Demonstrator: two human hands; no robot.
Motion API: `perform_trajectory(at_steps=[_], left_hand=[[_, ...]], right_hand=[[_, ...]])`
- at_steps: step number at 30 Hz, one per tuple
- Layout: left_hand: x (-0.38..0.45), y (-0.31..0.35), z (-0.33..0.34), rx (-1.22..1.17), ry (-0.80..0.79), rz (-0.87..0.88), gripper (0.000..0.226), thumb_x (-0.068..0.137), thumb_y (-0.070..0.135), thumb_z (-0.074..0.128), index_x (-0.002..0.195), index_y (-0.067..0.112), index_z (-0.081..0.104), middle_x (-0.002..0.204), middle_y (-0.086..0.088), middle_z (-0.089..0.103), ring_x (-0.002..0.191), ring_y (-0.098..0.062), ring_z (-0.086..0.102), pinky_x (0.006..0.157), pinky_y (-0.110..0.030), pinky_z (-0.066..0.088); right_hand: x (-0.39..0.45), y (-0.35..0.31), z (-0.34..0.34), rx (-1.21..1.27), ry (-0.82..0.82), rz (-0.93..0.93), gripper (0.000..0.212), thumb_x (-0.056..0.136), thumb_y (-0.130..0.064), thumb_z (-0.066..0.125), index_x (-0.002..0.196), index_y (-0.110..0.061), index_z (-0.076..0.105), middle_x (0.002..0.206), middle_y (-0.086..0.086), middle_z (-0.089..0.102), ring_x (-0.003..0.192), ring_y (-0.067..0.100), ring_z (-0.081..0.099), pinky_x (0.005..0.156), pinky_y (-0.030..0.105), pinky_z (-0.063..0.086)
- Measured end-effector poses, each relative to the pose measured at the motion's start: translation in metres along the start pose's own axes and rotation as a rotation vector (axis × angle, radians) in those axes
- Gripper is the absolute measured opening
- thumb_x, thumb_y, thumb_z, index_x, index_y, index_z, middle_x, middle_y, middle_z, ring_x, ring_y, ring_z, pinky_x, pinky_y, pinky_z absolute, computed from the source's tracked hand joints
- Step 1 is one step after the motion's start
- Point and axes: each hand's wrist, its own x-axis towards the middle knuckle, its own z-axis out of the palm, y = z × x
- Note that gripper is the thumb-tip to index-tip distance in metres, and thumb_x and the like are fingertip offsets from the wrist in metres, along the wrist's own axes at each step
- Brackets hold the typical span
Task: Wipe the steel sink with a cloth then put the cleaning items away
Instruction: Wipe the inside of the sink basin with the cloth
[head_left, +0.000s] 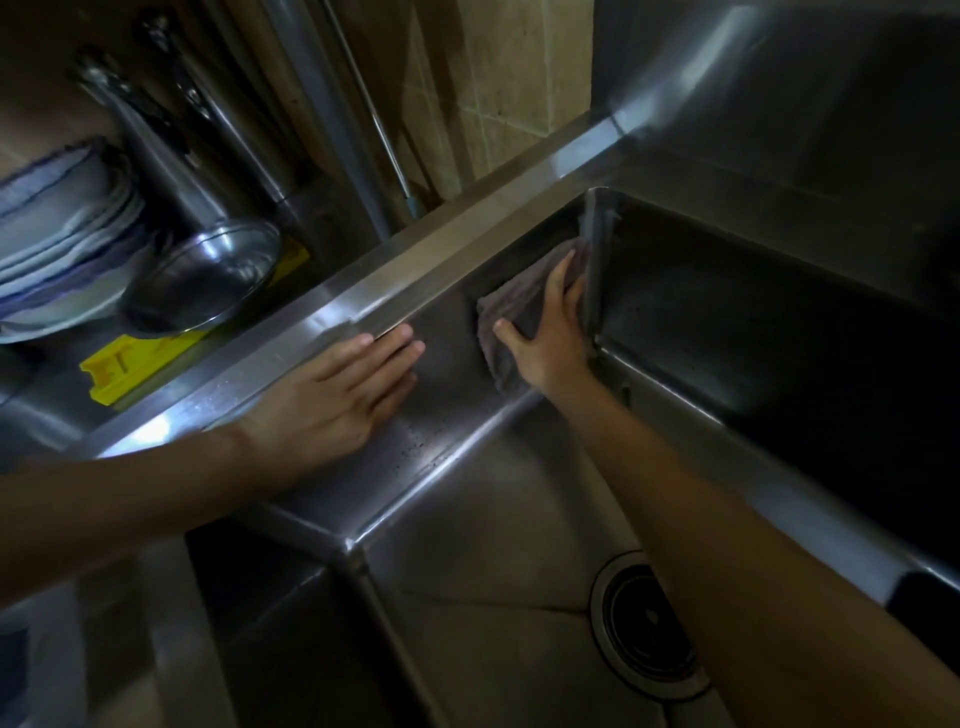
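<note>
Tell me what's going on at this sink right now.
A person is wiping the inside of a steel sink. The right hand presses a grey cloth flat against the sink's far wall, close to the corner. The left hand rests flat on the rim and upper wall, holding nothing. The drain lies uncovered at the bottom. A steel bowl and stacked plates sit beyond the rim.

two bare forearms enter the frame, one from the left edge, one from the lower right corner. no sleeves show on either; both arms are uncovered right up to the frame edge. the left hand (337, 395) and right hand (545, 332) wear no gloves, rings, watch or bands. the visible fingernails are short and plain. the arms look slim and smooth.
</note>
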Motion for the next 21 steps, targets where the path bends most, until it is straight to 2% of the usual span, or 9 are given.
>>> perform_trajectory(at_steps=[2, 3, 5, 7, 12, 14, 17, 20, 21], left_hand=[[0.001, 0.0, 0.0, -0.005, -0.057, 0.008, 0.046, 0.081, 0.011, 0.055, 0.126, 0.005, 0.058, 0.138, -0.02, 0.047, 0.132, -0.034, 0.034, 0.117, -0.043, -0.005], [0.003, 0.0, 0.0, -0.014, -0.054, 0.011, 0.047, 0.078, 0.011, 0.059, 0.125, 0.004, 0.059, 0.137, -0.021, 0.048, 0.131, -0.035, 0.037, 0.116, -0.043, -0.005], [0.006, 0.0, 0.001, -0.045, -0.034, 0.014, 0.038, 0.093, 0.009, 0.036, 0.123, 0.003, 0.06, 0.134, -0.021, 0.051, 0.128, -0.035, 0.046, 0.116, -0.042, -0.005], [0.008, 0.001, 0.004, -0.024, 0.015, -0.003, 0.057, 0.098, 0.002, 0.009, 0.122, 0.002, 0.06, 0.133, -0.022, 0.053, 0.125, -0.035, 0.049, 0.117, -0.042, -0.004], [0.015, 0.006, 0.003, -0.003, -0.069, 0.05, 0.042, 0.083, 0.008, 0.042, 0.12, 0.001, 0.062, 0.133, -0.024, 0.051, 0.124, -0.037, 0.05, 0.116, -0.044, 0.002], [0.022, 0.005, 0.001, -0.002, -0.078, 0.071, 0.04, 0.084, 0.01, 0.044, 0.118, 0.002, 0.063, 0.132, -0.024, 0.051, 0.122, -0.038, 0.052, 0.114, -0.045, 0.01], [0.029, 0.006, -0.004, -0.032, -0.104, 0.05, 0.05, 0.077, 0.026, 0.067, 0.123, 0.008, 0.06, 0.137, -0.021, 0.039, 0.125, -0.035, 0.05, 0.114, -0.043, 0.014], [0.029, 0.01, -0.011, 0.026, -0.249, 0.063, 0.059, 0.087, 0.031, 0.057, 0.14, 0.008, 0.04, 0.147, -0.023, 0.03, 0.136, -0.039, 0.033, 0.11, -0.048, 0.004], [0.029, 0.008, -0.012, 0.058, -0.266, 0.057, 0.058, 0.088, 0.031, 0.056, 0.14, 0.01, 0.041, 0.147, -0.022, 0.033, 0.136, -0.038, 0.033, 0.11, -0.047, 0.005]], right_hand=[[-0.003, 0.0, 0.002, 0.034, 0.006, -0.025, 0.103, 0.087, -0.043, 0.061, 0.148, -0.025, -0.02, 0.157, 0.01, -0.021, 0.146, 0.033, -0.006, 0.115, 0.055, 0.008], [-0.006, 0.0, 0.004, 0.044, 0.006, -0.031, 0.103, 0.087, -0.044, 0.06, 0.148, -0.025, -0.021, 0.157, 0.009, -0.021, 0.146, 0.032, -0.006, 0.115, 0.056, 0.007], [-0.008, 0.0, 0.008, 0.059, -0.003, -0.017, 0.102, 0.088, -0.046, 0.058, 0.147, -0.027, -0.023, 0.157, 0.009, -0.022, 0.146, 0.033, -0.005, 0.114, 0.059, 0.005], [-0.01, -0.002, 0.013, 0.103, -0.034, 0.034, 0.1, 0.089, -0.046, 0.056, 0.145, -0.03, -0.025, 0.157, 0.008, -0.023, 0.145, 0.036, -0.007, 0.113, 0.061, 0.005], [-0.008, -0.004, 0.01, 0.233, -0.14, 0.21, 0.097, 0.091, -0.044, 0.054, 0.147, -0.029, -0.024, 0.157, 0.006, -0.021, 0.145, 0.038, -0.005, 0.114, 0.057, 0.013], [-0.005, -0.006, 0.002, 0.186, -0.117, 0.174, 0.098, 0.091, -0.044, 0.055, 0.147, -0.026, -0.023, 0.158, 0.006, -0.02, 0.145, 0.037, -0.003, 0.114, 0.054, 0.013], [-0.001, -0.009, -0.006, 0.129, -0.016, 0.044, 0.102, 0.089, -0.041, 0.06, 0.147, -0.027, -0.023, 0.157, 0.007, -0.021, 0.145, 0.034, -0.005, 0.114, 0.055, 0.01], [0.0, -0.004, -0.005, 0.112, -0.002, 0.001, 0.104, 0.087, -0.038, 0.063, 0.147, -0.026, -0.022, 0.157, 0.007, -0.023, 0.146, 0.03, -0.009, 0.115, 0.051, 0.008], [0.0, 0.0, -0.002, 0.111, -0.006, 0.01, 0.105, 0.087, -0.039, 0.063, 0.147, -0.027, -0.022, 0.157, 0.007, -0.023, 0.146, 0.031, -0.009, 0.115, 0.052, 0.008]])
